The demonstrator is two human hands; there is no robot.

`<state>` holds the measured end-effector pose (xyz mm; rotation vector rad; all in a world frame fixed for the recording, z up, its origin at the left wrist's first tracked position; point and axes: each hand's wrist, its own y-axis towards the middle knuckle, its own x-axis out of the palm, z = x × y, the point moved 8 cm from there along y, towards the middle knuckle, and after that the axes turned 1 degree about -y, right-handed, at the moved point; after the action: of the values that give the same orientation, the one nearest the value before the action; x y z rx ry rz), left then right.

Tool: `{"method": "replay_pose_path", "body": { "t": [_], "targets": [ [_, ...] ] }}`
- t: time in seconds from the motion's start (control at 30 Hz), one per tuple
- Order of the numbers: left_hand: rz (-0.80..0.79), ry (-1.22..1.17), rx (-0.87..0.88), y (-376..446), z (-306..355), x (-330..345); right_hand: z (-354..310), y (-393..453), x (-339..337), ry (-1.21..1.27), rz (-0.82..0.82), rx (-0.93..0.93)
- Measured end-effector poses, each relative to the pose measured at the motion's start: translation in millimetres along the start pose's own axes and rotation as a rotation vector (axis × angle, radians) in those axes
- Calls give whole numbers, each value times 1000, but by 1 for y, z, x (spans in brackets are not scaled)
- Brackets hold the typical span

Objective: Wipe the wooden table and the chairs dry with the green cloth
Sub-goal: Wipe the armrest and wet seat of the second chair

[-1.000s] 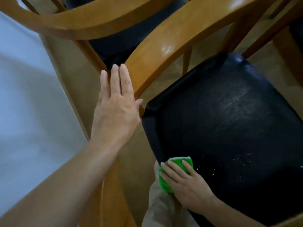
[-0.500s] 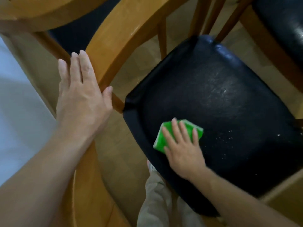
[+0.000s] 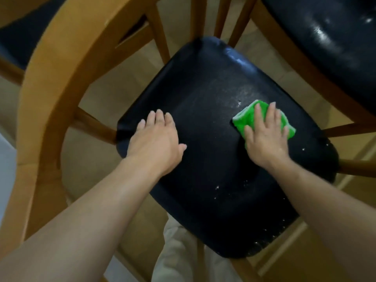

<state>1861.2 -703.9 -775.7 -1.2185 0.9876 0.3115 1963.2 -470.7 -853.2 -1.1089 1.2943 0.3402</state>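
A wooden chair with a black padded seat fills the middle of the view, its curved wooden back arching on the left. The folded green cloth lies on the right part of the seat, and my right hand presses flat on it with straight fingers. My left hand rests flat on the seat's left edge, fingers straight, holding nothing. Pale specks and droplets dot the seat near its front and right edges.
A second chair with a shiny black seat stands at the top right, its wooden frame close to the first chair. A third dark seat shows at the top left. Beige trousers appear below the seat over a tan floor.
My left hand left the chair's wooden back and came down flat onto the seat. My right hand slid the green cloth from the seat's near left corner across to the right side.
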Motion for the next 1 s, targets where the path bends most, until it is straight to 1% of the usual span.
{"method": "replay_pose_path", "body": {
  "t": [0.07, 0.1, 0.17, 0.23, 0.33, 0.37, 0.4, 0.43, 0.5, 0.57, 0.63, 0.7, 0.77, 0.83, 0.9, 1.0],
  "targets": [
    [-91, 20, -6, 8, 6, 22, -25, -40, 26, 3, -9, 21],
    [-117, 41, -3, 11, 9, 30, -43, -65, 42, 5, -33, -11],
    [-133, 96, 27, 15, 16, 40, -79, -121, 72, -5, -93, -116],
    [-117, 152, 75, 18, 26, 45, -102, -159, 86, 4, -105, -182],
    [-91, 256, 150, 24, 40, 46, -101, -161, 87, 67, -160, -199],
    [-86, 294, 177, 27, 45, 45, -93, -151, 82, 60, -133, -241],
    [-87, 325, 200, 30, 50, 46, -79, -138, 72, 51, -70, -256],
    [-97, 343, 212, 33, 53, 47, -57, -119, 63, 61, -16, -211],
    [-132, 358, 208, 38, 57, 52, 5, -67, 39, 84, 78, -3],
    [-152, 374, 192, 41, 61, 57, 65, -22, 14, 153, 52, 237],
    [-159, 407, 177, 43, 65, 58, 90, -8, 2, 232, 20, 368],
    [-161, 437, 169, 43, 69, 58, 75, -25, 9, 223, 37, 397],
    [-152, 451, 168, 44, 72, 57, 33, -63, 33, 212, 11, 380],
    [-163, 454, 171, 46, 73, 57, -18, -111, 62, 190, -66, 292],
    [-190, 440, 175, 47, 73, 58, -52, -151, 77, 128, -90, 195],
    [-197, 401, 177, 48, 71, 59, -60, -169, 86, 122, -133, 143]
  ]
}}
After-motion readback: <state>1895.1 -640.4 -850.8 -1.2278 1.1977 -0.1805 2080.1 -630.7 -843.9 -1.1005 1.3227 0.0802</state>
